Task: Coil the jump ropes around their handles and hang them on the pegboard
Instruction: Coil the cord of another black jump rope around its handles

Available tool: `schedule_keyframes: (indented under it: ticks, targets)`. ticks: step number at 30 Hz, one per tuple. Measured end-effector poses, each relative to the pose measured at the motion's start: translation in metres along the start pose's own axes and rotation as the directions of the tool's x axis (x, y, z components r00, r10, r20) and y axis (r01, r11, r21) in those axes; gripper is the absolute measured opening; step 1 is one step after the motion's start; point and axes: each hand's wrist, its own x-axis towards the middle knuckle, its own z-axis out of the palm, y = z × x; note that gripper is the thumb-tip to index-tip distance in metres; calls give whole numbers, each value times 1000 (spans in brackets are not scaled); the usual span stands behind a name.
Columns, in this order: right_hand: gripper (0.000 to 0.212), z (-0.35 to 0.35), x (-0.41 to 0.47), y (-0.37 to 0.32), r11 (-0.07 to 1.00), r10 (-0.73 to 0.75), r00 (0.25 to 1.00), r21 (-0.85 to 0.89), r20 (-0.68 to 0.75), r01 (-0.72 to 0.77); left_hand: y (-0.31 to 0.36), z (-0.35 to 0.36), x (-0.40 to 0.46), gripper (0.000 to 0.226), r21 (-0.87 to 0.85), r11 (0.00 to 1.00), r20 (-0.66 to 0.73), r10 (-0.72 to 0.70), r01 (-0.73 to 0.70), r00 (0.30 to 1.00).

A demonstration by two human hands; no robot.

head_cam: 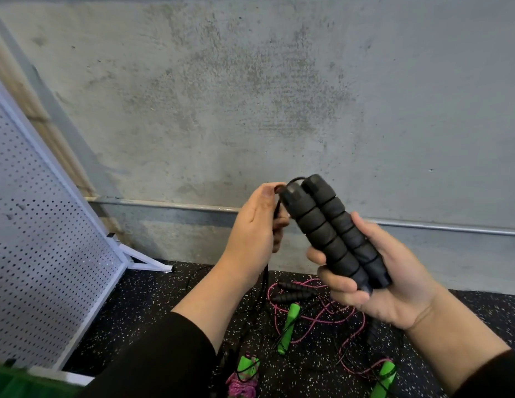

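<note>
- Soft, even light fills the scene, moderately bright, with no hard glare on the concrete wall [279,81].
- Shadows are faint; a diffuse one lies on the wall beside the white pegboard [43,239].
- Wide-angle distortion bends the metal rail [170,204] and tilts the pegboard near the left edge.
- The black foam handles [334,228] read dark with little surface detail.
- The lower corners are soft and blurred, and the speckled floor [164,297] looks dim.
</note>
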Motion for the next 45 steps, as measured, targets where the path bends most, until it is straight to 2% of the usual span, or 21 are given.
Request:
schedule_keyframes:
  ticks: [3, 5, 7, 9, 12, 16, 18, 20, 23, 26, 28, 31, 33, 35, 39, 42, 45]
  targets:
    - [57, 0, -1, -2, 997, -63, 997, 46, 36, 61, -2, 10, -1, 31, 61, 998, 32, 19, -21, 999]
    - [58, -4, -2, -4, 995, -90, 995, 51, 35, 88, -5, 16, -1, 26, 184, 981, 77, 44, -57, 996]
    - [57, -5, -4, -7, 993, -117, 993, 11, -29, 117, -8, 18, 1, 30, 311, 948, 143, 25, -69, 989]
    - [55, -3, -4, -9, 981, -171, 967, -125, -189, 149, -11, 17, 3, 32, 425, 904, 174, -28, -49, 984]
    - [52, 3, 0, -10, 940, -277, 876, -300, -394, 162, -13, 12, 5, 24, 493, 870, 185, -104, -1, 977]
    - [44, 9, 5, -13, 818, -392, 791, -571, -470, 66, -13, 9, 7, 39, 536, 841, 156, -179, 69, 971]
    - [36, 9, 8, -12, 719, -460, 749, -695, -477, -2, -14, 7, 8, 37, 515, 848, 146, -229, 123, 962]
    - [23, 11, 11, -10, 574, -535, 707, -813, -463, -98, -14, 5, 7, 33, 481, 856, 137, -284, 187, 949]
    - [16, 3, 10, -11, 259, -634, 658, -913, -407, -314, -11, 5, 3, 22, 406, 860, 126, -387, 309, 913]
    - [21, -3, 7, -12, 10, -665, 648, -872, -372, -489, -8, 8, 0, 13, 234, 850, 143, -511, 473, 848]
    - [33, -7, 8, -7, -133, -658, 673, -829, -336, -544, -9, 9, 1, 21, 95, 814, 146, -581, 573, 801]
    - [54, -10, 14, 6, -382, -610, 727, -686, -316, -619, -14, 10, 1, 39, 59, 799, 77, -602, 599, 795]
    - [60, -10, 17, 11, -450, -591, 748, -647, -301, -616, -19, 10, -1, 39, 28, 801, 16, -598, 598, 801]
    - [65, -9, 17, 12, -437, -567, 763, -673, -309, -597, -23, 8, -1, 36, -3, 813, -9, -582, 582, 813]
    - [58, -7, 19, 11, -225, -561, 741, -794, -368, -564, -24, 3, 2, 31, 21, 845, -4, -534, 534, 845]
    - [53, -4, 19, 4, 117, -619, 622, -839, -480, -531, -28, 5, 1, 34, 60, 864, 43, -503, 500, 863]
    - [38, -2, 12, -8, 335, -562, 612, -830, -556, -447, -30, 8, -1, 38, 81, 881, 108, -473, 467, 874]
